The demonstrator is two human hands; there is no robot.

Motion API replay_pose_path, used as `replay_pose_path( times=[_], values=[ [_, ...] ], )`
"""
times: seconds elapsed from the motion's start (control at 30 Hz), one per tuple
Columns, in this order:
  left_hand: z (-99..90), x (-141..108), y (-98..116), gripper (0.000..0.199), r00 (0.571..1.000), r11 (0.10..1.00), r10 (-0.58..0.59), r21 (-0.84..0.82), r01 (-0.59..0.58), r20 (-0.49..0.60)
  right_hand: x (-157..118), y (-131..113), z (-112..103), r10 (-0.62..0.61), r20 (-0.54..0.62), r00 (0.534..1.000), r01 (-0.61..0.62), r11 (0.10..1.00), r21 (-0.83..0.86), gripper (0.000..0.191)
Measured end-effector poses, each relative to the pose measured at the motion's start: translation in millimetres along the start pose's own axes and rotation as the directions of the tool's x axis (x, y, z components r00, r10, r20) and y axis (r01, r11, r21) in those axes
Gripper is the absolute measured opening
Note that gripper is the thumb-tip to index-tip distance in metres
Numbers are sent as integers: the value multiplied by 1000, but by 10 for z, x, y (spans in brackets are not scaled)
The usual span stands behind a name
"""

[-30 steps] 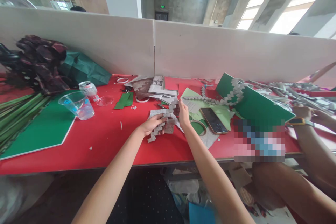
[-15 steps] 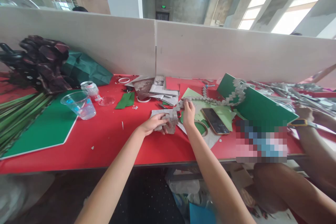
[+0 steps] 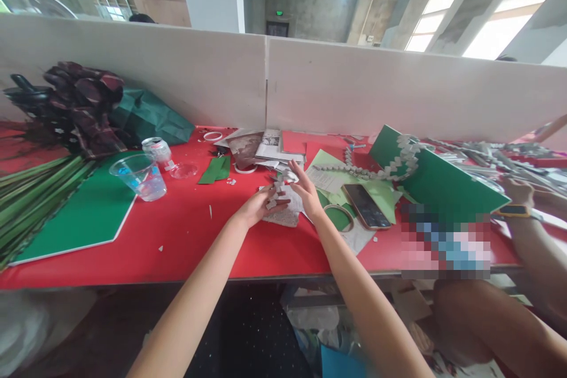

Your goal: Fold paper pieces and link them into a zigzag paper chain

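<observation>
A short grey folded-paper strip (image 3: 279, 186) rests in my left hand (image 3: 257, 208), between the thumb and the loosely curled fingers. Just to its right, my right hand (image 3: 309, 196) has its fingers stretched and spread; a crumpled whitish piece (image 3: 290, 176) lies beside them, and whether it touches them is hard to tell. Below both hands lies a printed paper sheet (image 3: 283, 216) on the red table (image 3: 190, 236). Right of my right hand are a tape roll (image 3: 349, 215), a phone (image 3: 365, 207) and light green paper (image 3: 325, 160). A folded grey paper chain (image 3: 376, 173) curves behind the phone.
At left are a plastic cup (image 3: 146, 180), a can (image 3: 157, 152), a green board (image 3: 84, 218) and long leaves (image 3: 48, 189). An upright green board (image 3: 447, 180) stands at right, near another person's arm (image 3: 531, 242). A white partition (image 3: 177, 71) runs behind.
My right hand has let go of the small grey piece and opened its fingers. The grey strip now shows at my left hand. The view has shifted slightly.
</observation>
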State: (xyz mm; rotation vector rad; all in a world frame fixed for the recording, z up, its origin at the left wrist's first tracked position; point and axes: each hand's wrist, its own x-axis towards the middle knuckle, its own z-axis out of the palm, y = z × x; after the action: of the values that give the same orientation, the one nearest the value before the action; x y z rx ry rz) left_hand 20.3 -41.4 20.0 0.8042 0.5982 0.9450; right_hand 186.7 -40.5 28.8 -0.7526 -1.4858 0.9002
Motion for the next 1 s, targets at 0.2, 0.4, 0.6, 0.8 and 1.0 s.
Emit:
replay_pose_path(
  times=[0.2, 0.4, 0.6, 0.8, 1.0],
  values=[
    [7, 38, 19, 37, 998, 993, 45, -103, -49, -42, -43, 12, 86, 28, 191, 981, -47, 994, 95, 68],
    [32, 50, -3, 38, 990, 990, 142, -23, -143, -26, -14, 39, 80, 69, 168, 983, -91, 988, 127, 66],
    [8, 48, -9, 41, 965, 974, 183, 166, -153, -189, 16, 111, 10, 27, -20, 999, -26, 997, 78, 58],
    [-49, 19, 53, 29, 947, 962, 180, 250, -113, -265, 46, 106, -74, 87, -127, 988, -74, 992, 100, 34],
    [-122, 3, 122, 27, 929, 956, 254, 215, -200, -270, 112, 224, -163, 321, -334, 886, -188, 908, 375, 30]
  ],
)
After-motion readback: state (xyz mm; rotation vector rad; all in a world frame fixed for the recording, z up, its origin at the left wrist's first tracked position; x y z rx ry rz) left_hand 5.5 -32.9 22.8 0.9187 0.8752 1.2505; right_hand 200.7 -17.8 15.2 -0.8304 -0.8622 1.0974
